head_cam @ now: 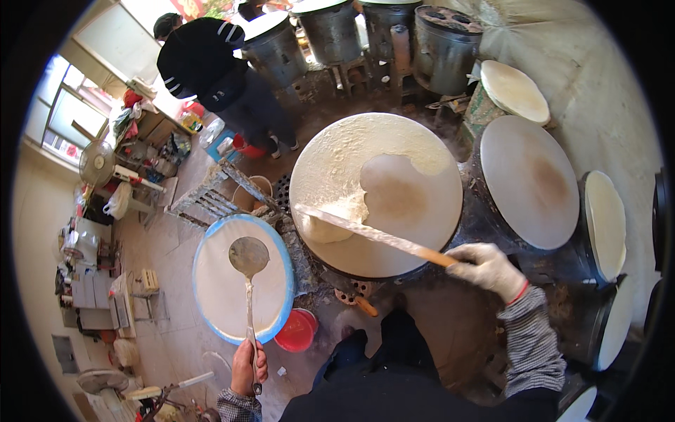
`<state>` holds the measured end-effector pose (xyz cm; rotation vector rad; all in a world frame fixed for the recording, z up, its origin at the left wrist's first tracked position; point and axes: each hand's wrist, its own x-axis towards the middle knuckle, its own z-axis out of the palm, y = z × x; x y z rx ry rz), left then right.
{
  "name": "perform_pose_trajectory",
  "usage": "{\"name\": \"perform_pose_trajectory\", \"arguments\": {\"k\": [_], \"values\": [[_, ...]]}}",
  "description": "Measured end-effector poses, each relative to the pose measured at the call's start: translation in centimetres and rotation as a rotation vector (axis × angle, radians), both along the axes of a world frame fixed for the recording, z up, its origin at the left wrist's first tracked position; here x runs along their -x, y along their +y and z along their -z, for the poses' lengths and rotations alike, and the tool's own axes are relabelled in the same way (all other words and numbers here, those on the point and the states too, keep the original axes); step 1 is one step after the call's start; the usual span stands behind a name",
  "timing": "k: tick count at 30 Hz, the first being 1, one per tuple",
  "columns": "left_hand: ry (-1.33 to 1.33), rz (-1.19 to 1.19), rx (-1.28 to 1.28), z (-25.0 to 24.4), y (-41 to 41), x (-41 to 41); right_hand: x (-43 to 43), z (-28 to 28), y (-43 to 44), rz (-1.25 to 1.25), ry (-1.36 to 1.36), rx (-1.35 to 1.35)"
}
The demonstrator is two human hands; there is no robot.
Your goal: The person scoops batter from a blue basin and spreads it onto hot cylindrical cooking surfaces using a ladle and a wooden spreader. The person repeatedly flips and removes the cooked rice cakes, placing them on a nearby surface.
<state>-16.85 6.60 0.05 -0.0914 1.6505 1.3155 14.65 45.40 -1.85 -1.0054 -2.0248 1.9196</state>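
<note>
My left hand point(248, 366) is bare and grips the handle of a metal ladle point(249, 257). The ladle's bowl is over a blue-rimmed tub point(289, 300) of pale batter point(216, 285); whether it touches the batter I cannot tell. A white knit glove covers my right hand point(488, 270), which holds the wooden handle of a long, batter-caked scraper point(364, 229). Its blade lies across the large round griddle point(403, 198). Batter point(343, 150) coats the far and left parts of the griddle, with a thick heap point(335, 213) beside the blade. Brown bare surface shows in the middle.
More round griddles point(530, 182) curve along the right, some bearing pale flat sheets point(514, 90). Metal drum stoves point(448, 50) line the back. A red bucket point(295, 331) stands by the tub, near a batter-crusted slatted rack point(221, 190). Another person point(211, 68) bends at back left.
</note>
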Motion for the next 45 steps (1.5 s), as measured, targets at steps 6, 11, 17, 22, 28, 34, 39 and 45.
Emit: {"name": "perform_pose_trajectory", "arguments": {"k": [6, 11, 17, 22, 28, 34, 39, 45], "values": [[-0.025, 0.071, -0.053, 1.0, -3.7, 3.7, 13.4, 2.5, -14.1, 0.238, 0.394, 0.653], [0.024, 0.146, -0.056, 1.1, -7.6, 5.5, 20.4, 6.1, -19.2, 0.584, 0.538, 0.883], [0.000, 0.091, -0.044, 2.3, -12.7, 7.9, 17.5, 6.8, -24.0, 0.852, 0.433, 0.605], [0.007, 0.082, -0.071, 2.2, -13.9, 8.3, 25.5, 6.9, -23.4, 0.837, 0.539, 0.358], [0.030, 0.083, -0.077, 2.4, -15.0, 8.7, 24.9, 8.3, -23.4, 0.795, 0.410, 0.489], [0.035, 0.088, -0.125, 2.8, -14.2, 8.2, 17.0, 7.1, -22.9, 0.943, 0.341, 0.521], [0.056, 0.152, -0.167, 2.2, -12.0, 6.9, 16.2, 7.0, -21.4, 0.995, 0.460, 0.372], [0.060, 0.211, -0.194, 1.2, -8.9, 5.4, 14.5, 12.1, -23.4, 0.642, 0.029, 0.064]]}}
